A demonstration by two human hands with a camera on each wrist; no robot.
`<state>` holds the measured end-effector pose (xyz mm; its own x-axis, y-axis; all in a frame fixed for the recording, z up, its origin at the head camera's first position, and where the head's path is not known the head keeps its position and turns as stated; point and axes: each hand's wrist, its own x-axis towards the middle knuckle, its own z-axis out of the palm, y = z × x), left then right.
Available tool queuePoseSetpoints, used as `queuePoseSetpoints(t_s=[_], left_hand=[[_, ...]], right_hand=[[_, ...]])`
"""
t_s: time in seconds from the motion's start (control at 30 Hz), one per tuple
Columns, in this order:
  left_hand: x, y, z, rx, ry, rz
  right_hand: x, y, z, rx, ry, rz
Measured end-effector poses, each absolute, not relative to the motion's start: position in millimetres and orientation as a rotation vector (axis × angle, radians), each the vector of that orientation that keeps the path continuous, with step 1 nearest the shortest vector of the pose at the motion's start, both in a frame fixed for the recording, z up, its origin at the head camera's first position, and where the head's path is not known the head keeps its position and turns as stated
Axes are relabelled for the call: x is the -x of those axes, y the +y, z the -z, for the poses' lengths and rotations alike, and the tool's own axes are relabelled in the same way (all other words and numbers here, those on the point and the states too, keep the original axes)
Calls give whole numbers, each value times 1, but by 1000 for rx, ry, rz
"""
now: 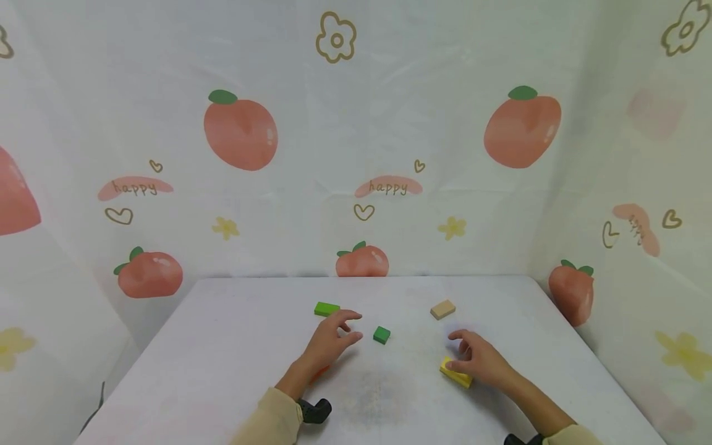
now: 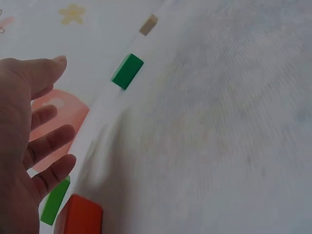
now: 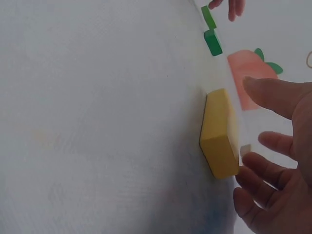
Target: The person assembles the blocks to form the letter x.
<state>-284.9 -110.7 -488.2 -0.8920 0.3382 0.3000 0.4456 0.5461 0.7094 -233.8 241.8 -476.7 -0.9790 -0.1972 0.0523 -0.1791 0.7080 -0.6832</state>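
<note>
My left hand (image 1: 327,341) hovers over the table with its fingers loosely spread and nothing between them. Partly hidden beneath that hand is an orange-red block (image 2: 84,215). Just beyond its fingers lies a light green block (image 1: 326,308), and a dark green block (image 1: 381,335) sits to the right of the fingertips. On the other side, my right hand (image 1: 483,360) is held above a yellow block (image 1: 456,374), fingers relaxed and holding nothing. In the right wrist view the yellow block (image 3: 219,134) shows whole, beside the thumb and fingers.
A beige wooden block (image 1: 443,309) lies farther back on the right of the white table (image 1: 222,346). Behind the table hangs a white cloth (image 1: 311,216) printed with fruit, and it also closes off the sides. A dark cable (image 1: 100,402) hangs at the left.
</note>
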Motion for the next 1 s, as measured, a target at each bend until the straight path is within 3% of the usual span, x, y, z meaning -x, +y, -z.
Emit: queuePoseSetpoints(t_s=[0.67,1.0], left_hand=[[294,-74,490,640,-2694,1400],[296,-69,499,629,-2741,1350]], right_hand=[[229,238,476,378,2792,1042],[227,232,474,271,2804,982]])
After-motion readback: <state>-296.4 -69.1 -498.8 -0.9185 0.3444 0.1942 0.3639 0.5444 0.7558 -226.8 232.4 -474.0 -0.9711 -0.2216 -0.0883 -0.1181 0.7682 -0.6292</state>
